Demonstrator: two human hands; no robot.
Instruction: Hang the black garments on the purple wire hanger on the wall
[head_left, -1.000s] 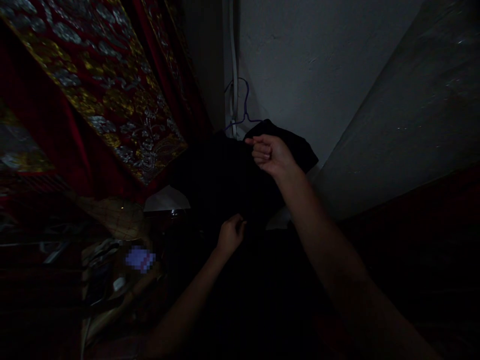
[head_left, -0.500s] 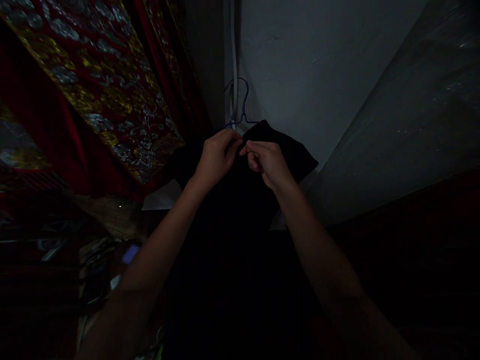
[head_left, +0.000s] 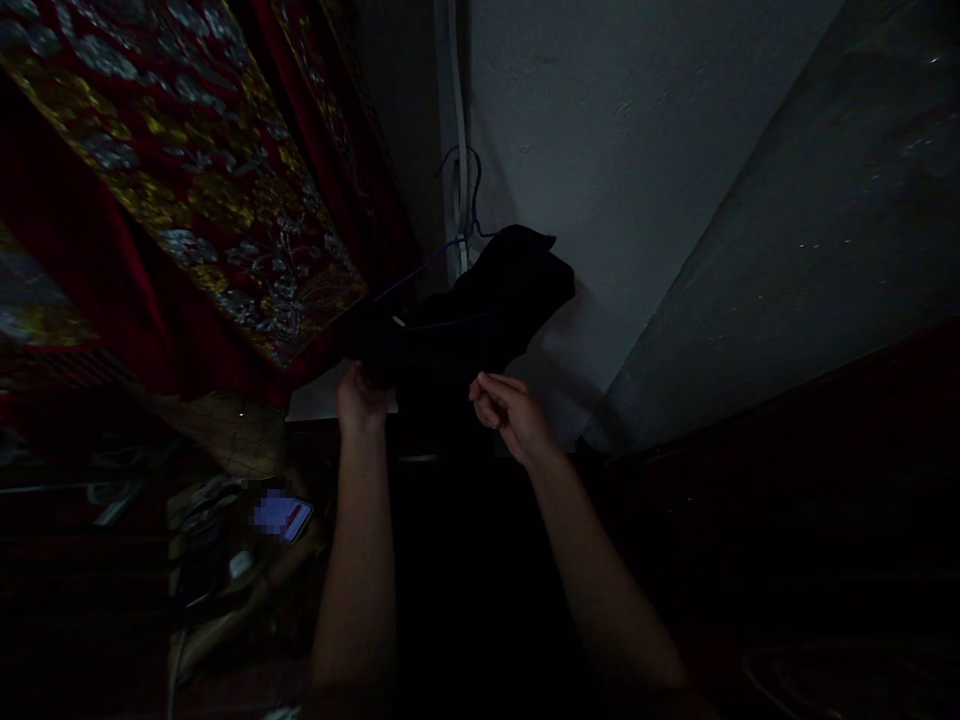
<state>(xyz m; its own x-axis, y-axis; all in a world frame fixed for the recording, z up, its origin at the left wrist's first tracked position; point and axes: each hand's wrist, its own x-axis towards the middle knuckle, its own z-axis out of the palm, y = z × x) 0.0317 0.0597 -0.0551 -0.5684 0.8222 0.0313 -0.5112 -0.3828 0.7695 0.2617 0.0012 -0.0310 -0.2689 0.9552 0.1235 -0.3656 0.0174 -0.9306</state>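
A black shirt (head_left: 517,275) hangs partly from a purple wire hanger (head_left: 478,190), and its fabric is too dark to show many folds. The hanger's left arm is bare, while cloth still covers the right arm. My left hand (head_left: 361,398) is closed on the shirt's lower left part, its fingertips hidden by dark cloth. At the shirt's lower right, my right hand (head_left: 506,408) pinches the cloth between thumb and index finger. A small pale spot shows on the cloth between the hanger and my left hand.
The hanger hooks by a pale vertical cord (head_left: 459,90) along the grey wall (head_left: 600,120). A red cloth with gold and silver decoration (head_left: 217,180) hangs at left. Below it lie a lit phone (head_left: 289,515) and other dim items. Clear sheeting (head_left: 817,240) covers the right side.
Both hands have moved down from the neck area beneath the hanger and spread apart. The shirt has come down with them, baring the hanger's left arm. The phone is now more visible.
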